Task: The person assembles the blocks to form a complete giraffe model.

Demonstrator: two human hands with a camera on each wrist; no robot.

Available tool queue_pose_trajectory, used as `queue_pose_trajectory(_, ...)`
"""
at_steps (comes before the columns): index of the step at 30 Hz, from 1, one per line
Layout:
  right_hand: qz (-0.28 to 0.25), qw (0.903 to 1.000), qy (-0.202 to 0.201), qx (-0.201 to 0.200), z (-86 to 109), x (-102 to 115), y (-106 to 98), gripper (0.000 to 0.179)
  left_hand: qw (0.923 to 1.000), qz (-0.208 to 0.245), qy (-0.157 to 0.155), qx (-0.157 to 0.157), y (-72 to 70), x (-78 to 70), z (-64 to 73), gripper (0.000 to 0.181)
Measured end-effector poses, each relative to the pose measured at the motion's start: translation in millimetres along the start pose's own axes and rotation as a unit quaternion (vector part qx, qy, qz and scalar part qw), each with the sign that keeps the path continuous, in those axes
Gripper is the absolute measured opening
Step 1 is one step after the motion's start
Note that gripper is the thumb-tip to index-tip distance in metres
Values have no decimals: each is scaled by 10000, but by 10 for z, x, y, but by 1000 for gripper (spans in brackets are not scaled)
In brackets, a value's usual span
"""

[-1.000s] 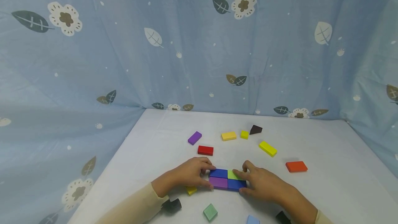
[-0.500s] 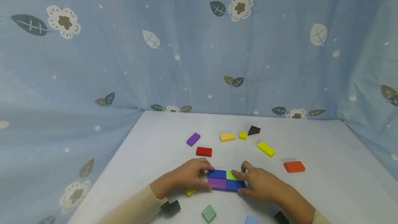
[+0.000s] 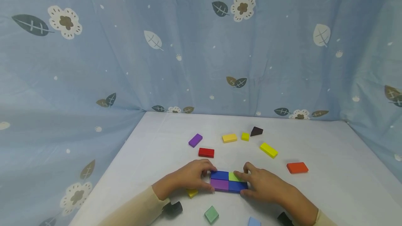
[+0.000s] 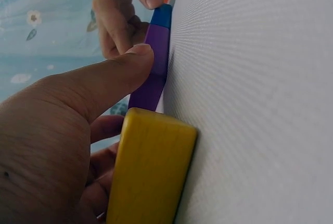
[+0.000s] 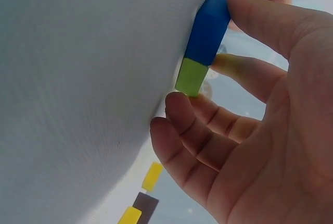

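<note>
Four-cornered in outline, a flat rectangle of wooden blocks lies between both hands: a blue block (image 3: 219, 175) and lime green block (image 3: 235, 176) behind, a purple block (image 3: 219, 185) and another blue block (image 3: 237, 186) in front. My left hand (image 3: 194, 175) grips the left end, thumb at the purple block's front, index finger at the back corner. At the right end my right hand (image 3: 263, 185) holds the blue and lime green blocks between thumb and fingers, covering part of the green. Beneath my left palm lies a yellow block (image 4: 153, 172), touching no curled finger.
Behind lie a red block (image 3: 206, 152), a purple block (image 3: 195, 140), yellow blocks (image 3: 229, 138) and a dark wedge (image 3: 257, 131). An orange-red block (image 3: 297, 167) is at right. Nearer are a pale green block (image 3: 211, 215) and light blue block (image 3: 254, 221). A patterned curtain (image 3: 188, 44) closes the back.
The head view has shifted slightly. Both hands stay at the two ends of the block rectangle, and the blocks keep their arrangement.
</note>
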State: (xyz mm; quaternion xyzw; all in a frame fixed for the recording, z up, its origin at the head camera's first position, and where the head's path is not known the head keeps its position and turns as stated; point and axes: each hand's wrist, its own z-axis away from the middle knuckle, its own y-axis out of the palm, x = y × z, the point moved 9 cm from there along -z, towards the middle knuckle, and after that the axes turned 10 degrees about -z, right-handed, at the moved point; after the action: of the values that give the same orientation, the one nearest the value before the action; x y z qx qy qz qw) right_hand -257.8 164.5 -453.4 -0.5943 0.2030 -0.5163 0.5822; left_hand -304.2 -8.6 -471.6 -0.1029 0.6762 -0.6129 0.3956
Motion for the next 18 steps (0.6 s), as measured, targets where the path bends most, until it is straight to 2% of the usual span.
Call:
queue_pose_trajectory(6,-14,10000,64,-3,7,-19,-1,65,10000,-27,-22,14,21,19,-9,58)
queue_pose_trajectory(12,-211,9991,353,53,37,-73,-36,71,10000,-5,-66,34,37,33,-11,58)
queue_pose_trajectory(18,-64,9989,455,15,132,-157,-115,68,10000,30,-24,11,33,36,-11,58)
